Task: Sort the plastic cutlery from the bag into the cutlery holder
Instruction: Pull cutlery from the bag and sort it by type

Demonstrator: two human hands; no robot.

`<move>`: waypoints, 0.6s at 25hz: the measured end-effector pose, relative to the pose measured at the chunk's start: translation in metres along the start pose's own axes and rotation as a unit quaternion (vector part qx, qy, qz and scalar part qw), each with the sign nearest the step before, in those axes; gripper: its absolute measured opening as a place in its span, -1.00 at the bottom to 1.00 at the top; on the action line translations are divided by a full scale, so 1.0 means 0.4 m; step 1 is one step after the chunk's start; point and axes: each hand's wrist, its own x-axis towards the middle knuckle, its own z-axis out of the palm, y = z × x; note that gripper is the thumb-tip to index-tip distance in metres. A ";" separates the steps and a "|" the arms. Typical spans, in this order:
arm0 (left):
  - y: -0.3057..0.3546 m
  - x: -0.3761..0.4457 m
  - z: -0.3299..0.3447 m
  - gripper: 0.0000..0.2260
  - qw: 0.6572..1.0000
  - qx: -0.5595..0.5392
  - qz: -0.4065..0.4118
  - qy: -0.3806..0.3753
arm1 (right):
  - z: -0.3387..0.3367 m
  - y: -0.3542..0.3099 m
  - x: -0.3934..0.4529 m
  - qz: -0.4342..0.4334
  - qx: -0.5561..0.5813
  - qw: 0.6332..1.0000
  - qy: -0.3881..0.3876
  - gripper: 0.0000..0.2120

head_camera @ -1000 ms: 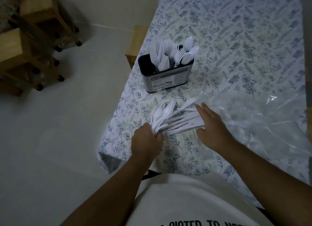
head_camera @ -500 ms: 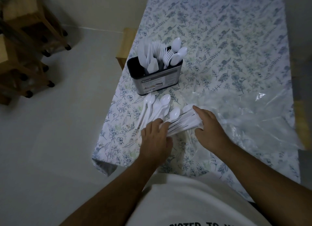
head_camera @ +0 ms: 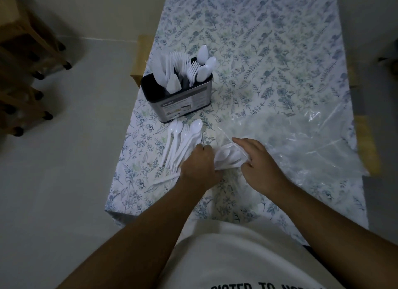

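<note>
Steel cutlery holder [head_camera: 184, 103] labelled "Kasso", left hand [head_camera: 199, 165] and right hand [head_camera: 259, 165] gripping bagged cutlery [head_camera: 229, 158].

This looks like a room in a home. A floral tablecloth [head_camera: 269, 51] covers the worktop. Wooden furniture on castors [head_camera: 25, 58] stands on a plain pale floor [head_camera: 64, 181].

floor [head_camera: 64, 181]: pale, dim | wooden stools [head_camera: 23, 58]: left | tablecloth [head_camera: 269, 51]: floral

One holder [head_camera: 183, 101], one bag [head_camera: 301, 150], two hands [head_camera: 200, 165].
</note>
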 end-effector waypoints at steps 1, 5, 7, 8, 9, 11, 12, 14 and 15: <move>0.010 0.014 -0.006 -0.46 1.000 0.007 0.001 -0.020 | 0.001 0.000 0.001 -0.001 0.002 1.000 -0.001 -0.31; 0.029 0.043 -0.019 -0.60 0.996 0.068 0.034 -0.054 | 0.002 0.000 0.004 0.006 -0.001 1.000 -0.005 -0.30; 0.027 0.048 -0.024 -0.62 0.994 0.077 0.043 -0.061 | 0.001 0.001 0.004 0.006 -0.007 1.000 -0.003 -0.31; 0.024 0.049 -0.027 -0.62 0.994 0.076 0.044 -0.065 | 0.001 0.003 0.005 0.004 -0.013 1.000 -0.001 -0.32; 0.018 0.046 -0.031 -0.61 0.994 0.071 0.044 -0.068 | 0.001 0.005 0.007 0.001 -0.017 1.000 0.003 -0.33; 0.003 0.039 -0.040 -0.60 0.995 0.053 0.040 -0.069 | 0.002 0.007 0.012 -0.001 -0.018 1.000 0.015 -0.36; -0.007 0.034 -0.044 -0.60 0.996 0.045 0.037 -0.065 | 0.003 0.007 0.015 0.001 -0.020 1.000 0.024 -0.37; -0.025 0.019 -0.050 -0.64 0.998 0.034 0.027 -0.053 | 0.003 0.008 0.023 0.010 -0.032 0.998 0.049 -0.38; -0.033 0.012 -0.053 -0.66 0.998 0.030 0.023 -0.047 | 0.003 0.007 0.027 0.019 -0.037 0.997 0.062 -0.38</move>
